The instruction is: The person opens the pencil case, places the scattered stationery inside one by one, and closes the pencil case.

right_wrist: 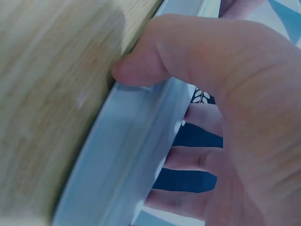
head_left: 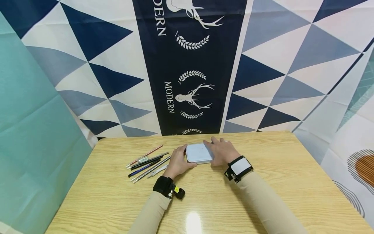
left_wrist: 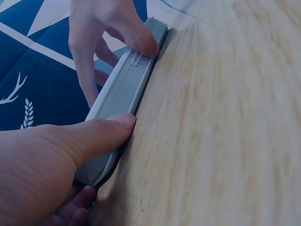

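Observation:
A flat light-blue and grey box (head_left: 199,153), which looks like a pencil case, lies on the wooden table near its back edge. My left hand (head_left: 179,162) holds its left end, with the thumb along the front side and fingers curled round the end. Over the right end my right hand (head_left: 221,151) grips the box, thumb on the front side near a small latch and fingers reaching across the top. In the left wrist view the box's grey side (left_wrist: 117,99) faces the camera and its lid looks closed. The right wrist view shows the same side (right_wrist: 127,136) close up.
Several pens and pencils (head_left: 146,165) lie in a loose bunch left of the box. A small eraser-like block (head_left: 143,160) and a compass (head_left: 157,171) are among them. Patterned cloth (head_left: 193,65) hangs behind the table (head_left: 233,201).

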Action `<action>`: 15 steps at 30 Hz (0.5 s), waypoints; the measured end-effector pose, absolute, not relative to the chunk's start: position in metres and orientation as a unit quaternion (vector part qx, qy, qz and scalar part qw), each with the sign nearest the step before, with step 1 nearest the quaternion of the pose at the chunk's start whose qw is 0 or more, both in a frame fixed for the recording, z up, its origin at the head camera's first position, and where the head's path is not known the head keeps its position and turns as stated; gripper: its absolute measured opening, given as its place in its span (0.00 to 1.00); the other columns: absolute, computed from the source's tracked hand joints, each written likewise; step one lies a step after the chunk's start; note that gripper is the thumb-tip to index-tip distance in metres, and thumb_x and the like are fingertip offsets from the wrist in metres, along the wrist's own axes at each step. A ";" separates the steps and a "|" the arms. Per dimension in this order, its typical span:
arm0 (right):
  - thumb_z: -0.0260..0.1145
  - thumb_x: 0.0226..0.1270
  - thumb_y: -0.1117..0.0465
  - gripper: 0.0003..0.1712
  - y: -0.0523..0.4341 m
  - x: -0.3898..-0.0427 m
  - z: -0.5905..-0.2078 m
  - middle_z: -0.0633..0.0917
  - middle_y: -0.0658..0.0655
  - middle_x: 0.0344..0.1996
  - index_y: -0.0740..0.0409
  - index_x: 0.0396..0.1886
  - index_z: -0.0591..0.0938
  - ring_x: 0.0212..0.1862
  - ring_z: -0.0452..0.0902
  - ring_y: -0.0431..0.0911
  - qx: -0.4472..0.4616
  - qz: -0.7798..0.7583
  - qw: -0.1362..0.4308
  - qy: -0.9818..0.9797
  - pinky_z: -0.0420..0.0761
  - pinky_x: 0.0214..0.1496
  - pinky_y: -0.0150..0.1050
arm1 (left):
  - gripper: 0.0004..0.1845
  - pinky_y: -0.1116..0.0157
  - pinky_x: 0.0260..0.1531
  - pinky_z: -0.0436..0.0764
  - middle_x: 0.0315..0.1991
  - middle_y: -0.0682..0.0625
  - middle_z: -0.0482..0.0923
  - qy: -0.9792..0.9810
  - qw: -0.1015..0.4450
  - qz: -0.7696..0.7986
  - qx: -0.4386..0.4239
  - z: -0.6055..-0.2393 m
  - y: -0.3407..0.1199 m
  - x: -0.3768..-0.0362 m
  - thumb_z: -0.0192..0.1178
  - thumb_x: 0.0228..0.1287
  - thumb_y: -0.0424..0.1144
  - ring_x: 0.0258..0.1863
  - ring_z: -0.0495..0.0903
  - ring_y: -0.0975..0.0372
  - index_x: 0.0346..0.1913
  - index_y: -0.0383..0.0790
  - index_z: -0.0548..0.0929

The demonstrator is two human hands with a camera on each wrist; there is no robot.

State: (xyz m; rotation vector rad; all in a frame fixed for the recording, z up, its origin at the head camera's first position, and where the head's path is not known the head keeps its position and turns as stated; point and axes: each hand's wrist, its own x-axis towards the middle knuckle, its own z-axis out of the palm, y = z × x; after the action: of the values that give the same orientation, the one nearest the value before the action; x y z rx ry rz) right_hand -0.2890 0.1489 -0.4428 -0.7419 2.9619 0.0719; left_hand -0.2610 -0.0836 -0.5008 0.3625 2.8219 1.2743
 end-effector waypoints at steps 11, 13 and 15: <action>0.88 0.48 0.46 0.53 0.124 -0.291 -0.441 0.83 0.67 0.61 0.61 0.72 0.77 0.55 0.85 0.60 -0.245 0.093 0.046 0.964 0.86 0.70 0.67 | 0.54 0.38 0.80 0.75 0.77 0.28 0.76 0.910 0.001 0.399 0.115 -0.501 -0.082 -0.260 0.85 0.63 0.43 0.78 0.74 0.35 0.84 0.25 0.67; 0.88 0.47 0.45 0.52 0.123 -0.292 -0.441 0.83 0.66 0.59 0.60 0.70 0.77 0.56 0.84 0.59 -0.240 0.100 0.049 0.964 0.86 0.69 0.68 | 0.54 0.38 0.81 0.74 0.79 0.28 0.75 0.910 0.002 0.400 0.113 -0.502 -0.081 -0.260 0.85 0.63 0.43 0.79 0.73 0.35 0.85 0.25 0.67; 0.89 0.45 0.46 0.51 0.122 -0.293 -0.442 0.83 0.66 0.57 0.59 0.68 0.77 0.54 0.84 0.59 -0.236 0.100 0.052 0.965 0.87 0.67 0.67 | 0.54 0.38 0.81 0.74 0.79 0.29 0.75 0.911 0.002 0.398 0.111 -0.501 -0.080 -0.260 0.85 0.63 0.43 0.80 0.73 0.35 0.85 0.25 0.66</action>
State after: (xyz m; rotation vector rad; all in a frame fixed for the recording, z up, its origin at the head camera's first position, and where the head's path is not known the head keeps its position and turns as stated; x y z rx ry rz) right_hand -0.2934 0.1221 -0.4419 -0.7188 2.9363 0.3045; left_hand -0.2603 -0.0802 -0.5012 0.3489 2.8571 1.2487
